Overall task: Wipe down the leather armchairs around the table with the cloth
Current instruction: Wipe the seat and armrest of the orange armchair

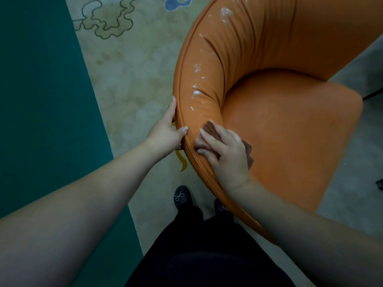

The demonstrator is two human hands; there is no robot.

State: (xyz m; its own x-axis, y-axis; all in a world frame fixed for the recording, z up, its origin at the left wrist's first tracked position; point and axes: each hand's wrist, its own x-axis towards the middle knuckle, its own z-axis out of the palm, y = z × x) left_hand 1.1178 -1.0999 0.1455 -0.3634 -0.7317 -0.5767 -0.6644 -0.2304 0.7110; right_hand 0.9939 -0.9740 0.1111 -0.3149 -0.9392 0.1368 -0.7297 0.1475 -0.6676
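Patterned carpet (pixel 132 65) below; hands brace armchair (pixel 290 121) (right (pixel 226 154) flattening cloth (pixel 248 152)).

Dim, soft indoor light with a greenish cast. White glare spots run along the orange armchair (pixel 259 48) backrest. Wide-angle bending curves the edges; near forearms look enlarged and slightly soft.

Black trousers (pixel 207 255), bow-trimmed black shoes (pixel 182 196)

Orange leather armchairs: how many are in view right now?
1. The orange leather armchair fills the upper right; the right hand presses a brown cloth on its curved backrest and the left hand holds the outer edge. Others may sit outside the frame.
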